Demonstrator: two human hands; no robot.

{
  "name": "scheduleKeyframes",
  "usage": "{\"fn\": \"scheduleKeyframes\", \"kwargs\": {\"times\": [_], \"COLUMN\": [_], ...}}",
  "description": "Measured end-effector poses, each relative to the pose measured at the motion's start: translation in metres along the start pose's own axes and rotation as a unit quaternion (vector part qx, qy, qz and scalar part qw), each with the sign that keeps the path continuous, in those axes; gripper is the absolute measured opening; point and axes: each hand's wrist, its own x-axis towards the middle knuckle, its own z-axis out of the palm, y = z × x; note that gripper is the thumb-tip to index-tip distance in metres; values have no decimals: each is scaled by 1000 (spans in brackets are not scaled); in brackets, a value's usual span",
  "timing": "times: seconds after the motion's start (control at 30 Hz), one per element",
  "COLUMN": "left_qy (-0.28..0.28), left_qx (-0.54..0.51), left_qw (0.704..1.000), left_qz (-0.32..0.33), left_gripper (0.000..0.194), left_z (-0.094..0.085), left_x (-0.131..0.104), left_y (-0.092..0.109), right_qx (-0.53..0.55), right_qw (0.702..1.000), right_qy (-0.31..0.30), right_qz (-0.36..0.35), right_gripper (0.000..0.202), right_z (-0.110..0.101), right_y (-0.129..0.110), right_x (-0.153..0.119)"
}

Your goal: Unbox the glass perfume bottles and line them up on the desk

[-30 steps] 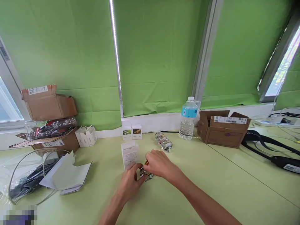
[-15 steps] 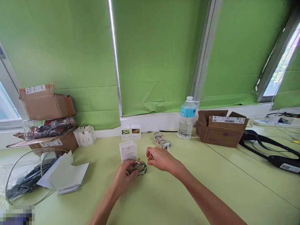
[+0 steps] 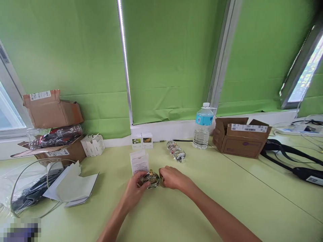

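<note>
Gold cap [image 3: 162,179], probably, mostly hidden.

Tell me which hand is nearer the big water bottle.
Right. The right hand is in front of the water bottle and to its left; the left hand is farther left, holding the small glass bottle.

Left hand [image 3: 134,189] around a glass bottle [image 3: 153,180], right hand [image 3: 173,177] just beside, seemingly around a gold piece [image 3: 162,179].

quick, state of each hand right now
Left hand: closed, holding the glass bottle.
Right hand: closed, holding a gold piece, mostly hidden.
</note>
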Motion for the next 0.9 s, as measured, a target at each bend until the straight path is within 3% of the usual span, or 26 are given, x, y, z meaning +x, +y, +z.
{"fn": "scheduleKeyframes", "kwargs": {"times": [0.17,0.33,0.43,0.6,0.73,0.9], "left_qy": [-1,-4,-7,-8,-3,-3], "left_qx": [-4,-12,-18,2,22,35], "left_qw": [1000,1000,999,999,999,998], "left_qz": [-3,13,31,39,47,49], "left_gripper": [42,40,36,33,31,32], "left_z": [0,2,4,6,7,7], "left_x": [0,1,1,2,2,1], "left_y": [0,-5,-6,-6,-8,-9], "right_qx": [12,40,84,155,105,97], "right_qw": [1000,999,996,976,982,977], "right_qy": [-16,-22,18,111,132,165], "right_qz": [-1,-1,-34,-108,-91,-93], "right_gripper": [30,47,50,35,19,21], "right_z": [1,-15,-26,-33,-25,-15], "right_y": [3,5,1,-22,-33,-33], "right_x": [1,-8,-15,-20,-15,-6]}}
